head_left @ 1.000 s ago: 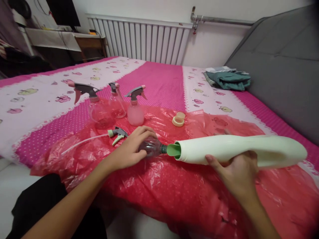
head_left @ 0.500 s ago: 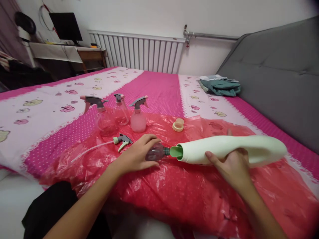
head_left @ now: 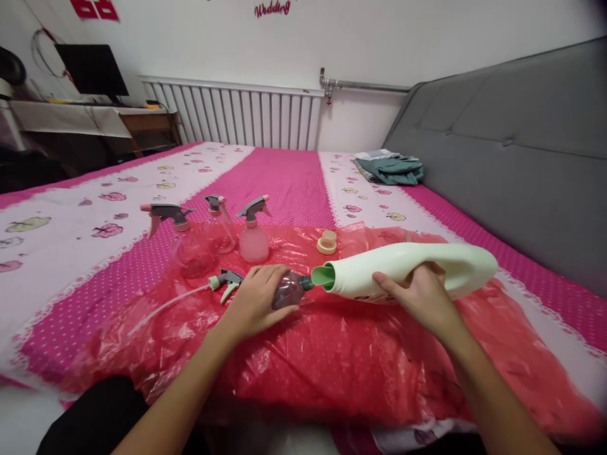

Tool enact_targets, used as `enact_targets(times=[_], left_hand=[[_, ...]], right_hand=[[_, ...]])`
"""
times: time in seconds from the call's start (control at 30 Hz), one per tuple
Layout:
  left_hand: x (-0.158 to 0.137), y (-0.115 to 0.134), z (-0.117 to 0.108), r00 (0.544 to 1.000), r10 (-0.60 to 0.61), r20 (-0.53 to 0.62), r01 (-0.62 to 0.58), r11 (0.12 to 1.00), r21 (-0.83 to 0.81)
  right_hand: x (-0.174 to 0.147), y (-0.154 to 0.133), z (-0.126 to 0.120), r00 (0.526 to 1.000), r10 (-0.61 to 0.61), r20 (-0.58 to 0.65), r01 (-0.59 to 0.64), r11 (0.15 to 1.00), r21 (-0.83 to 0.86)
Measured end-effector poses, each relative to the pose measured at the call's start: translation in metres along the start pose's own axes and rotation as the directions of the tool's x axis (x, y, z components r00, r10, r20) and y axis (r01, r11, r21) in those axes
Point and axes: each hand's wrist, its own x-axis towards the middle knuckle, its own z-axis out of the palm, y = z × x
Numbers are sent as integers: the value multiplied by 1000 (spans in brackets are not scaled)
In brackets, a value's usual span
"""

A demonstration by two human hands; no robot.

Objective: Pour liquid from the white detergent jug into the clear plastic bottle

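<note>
My left hand (head_left: 256,302) grips a small clear bottle (head_left: 288,291) lying on its side on the red plastic sheet (head_left: 332,341). My right hand (head_left: 420,296) holds a large pale green bottle (head_left: 408,268) nearly horizontal, its green spout (head_left: 323,277) pressed against the small bottle's open neck. A detached grey spray head (head_left: 226,282) with a long white tube lies just left of my left hand. A beige cap (head_left: 327,242) rests on the sheet behind the two bottles.
Three pink spray bottles (head_left: 220,229) with grey triggers stand at the sheet's far left edge. The pink patterned bedspread (head_left: 284,183) runs back to a white radiator (head_left: 237,120). Folded green clothes (head_left: 391,169) lie by the grey headboard (head_left: 512,151).
The view has tilted upward and both bottles appear smaller and farther away. Both hands keep the same grips, with the spout still at the small bottle's neck.
</note>
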Motion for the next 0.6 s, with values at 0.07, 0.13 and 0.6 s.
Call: enact_targets(times=[0.07, 0.13, 0.6], left_hand=[[-1, 0, -1, 1000, -22, -22, 21, 999, -24], [-2, 0, -2, 998, -45, -47, 42, 997, -58], [-3, 2, 7, 977, -213, -22, 194, 925, -328]], right_hand=[[5, -2, -6, 1000, 23, -19, -22, 999, 26], [11, 0, -14, 998, 46, -31, -44, 997, 66], [58, 24, -91, 921, 316, -226, -127, 795, 594]])
